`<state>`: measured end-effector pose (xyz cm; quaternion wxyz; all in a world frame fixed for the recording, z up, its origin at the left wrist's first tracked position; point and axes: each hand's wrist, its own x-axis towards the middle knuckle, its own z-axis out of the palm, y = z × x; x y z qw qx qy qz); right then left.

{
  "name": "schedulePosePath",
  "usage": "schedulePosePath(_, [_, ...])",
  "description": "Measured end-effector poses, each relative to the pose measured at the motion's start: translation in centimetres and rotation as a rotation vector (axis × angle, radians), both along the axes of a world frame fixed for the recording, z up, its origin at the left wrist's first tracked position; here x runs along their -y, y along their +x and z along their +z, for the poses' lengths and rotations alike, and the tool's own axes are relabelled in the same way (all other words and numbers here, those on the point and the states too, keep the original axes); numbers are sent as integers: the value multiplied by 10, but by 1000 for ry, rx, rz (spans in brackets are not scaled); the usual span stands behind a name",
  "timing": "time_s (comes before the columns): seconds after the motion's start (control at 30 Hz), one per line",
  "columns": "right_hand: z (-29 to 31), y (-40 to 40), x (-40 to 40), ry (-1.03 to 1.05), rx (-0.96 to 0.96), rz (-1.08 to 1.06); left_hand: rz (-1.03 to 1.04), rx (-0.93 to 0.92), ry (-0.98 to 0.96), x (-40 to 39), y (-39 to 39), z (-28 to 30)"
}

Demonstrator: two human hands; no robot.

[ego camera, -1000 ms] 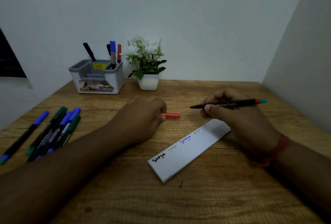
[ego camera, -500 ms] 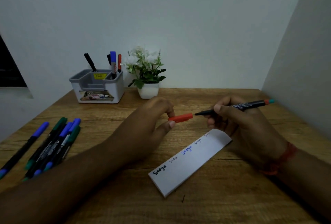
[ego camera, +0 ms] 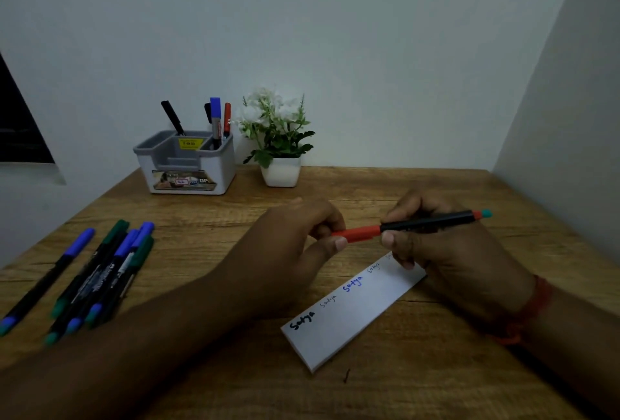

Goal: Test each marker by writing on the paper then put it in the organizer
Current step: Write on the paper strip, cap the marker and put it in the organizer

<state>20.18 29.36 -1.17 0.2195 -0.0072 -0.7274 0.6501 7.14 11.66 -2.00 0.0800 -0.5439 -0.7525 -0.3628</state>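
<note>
My right hand (ego camera: 446, 252) grips a black marker (ego camera: 432, 220) by its barrel, held level above the table. My left hand (ego camera: 288, 252) pinches the marker's red cap (ego camera: 357, 233), which now sits on the marker's tip. Below both hands lies a long white paper strip (ego camera: 349, 315) with a word written on it several times in black and blue. A grey and white organizer (ego camera: 188, 164) stands at the back left and holds several markers upright.
Several blue and green capped markers (ego camera: 100, 272) lie in a loose pile at the left of the wooden table (ego camera: 419, 379). A small white pot with a plant (ego camera: 280, 151) stands beside the organizer. Walls close in behind and on the right.
The red cap, held apart from the marker's tip a second ago, has been brought onto the tip. Both hands have moved together above the paper.
</note>
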Motion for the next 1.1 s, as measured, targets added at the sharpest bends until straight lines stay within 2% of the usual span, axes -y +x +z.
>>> schedulePosePath(0.17, [-1, -1, 4, 30, -11, -43, -11, 214, 34, 1, 6, 1])
schedulePosePath(0.4, [-1, 3, 12, 136, 23, -154, 7, 287, 15, -3, 6, 0])
schedulePosePath(0.47, [1, 3, 12, 185, 30, -184, -3, 201, -23, -4, -1, 0])
schedulePosePath(0.57, [4, 5, 11, 209, 47, -191, 51, -80, -139, 1, -18, 5])
schedulePosePath(0.67, [6, 7, 9, 196, 83, -196, 227, -336, -308, 14, -44, 13])
schedulePosePath(0.73, [7, 6, 12, 172, 90, -189, 364, -432, -359, 25, -65, 18])
schedulePosePath(0.87, [12, -7, 24, 114, 110, -188, 553, -398, -366, 46, -102, 28])
schedulePosePath(0.97, [21, -26, 37, 280, 155, -149, 704, -378, -370, 70, -130, 32])
schedulePosePath(1.1, [56, -75, 63, 591, 176, -46, 851, -216, -377, 101, -166, 30])
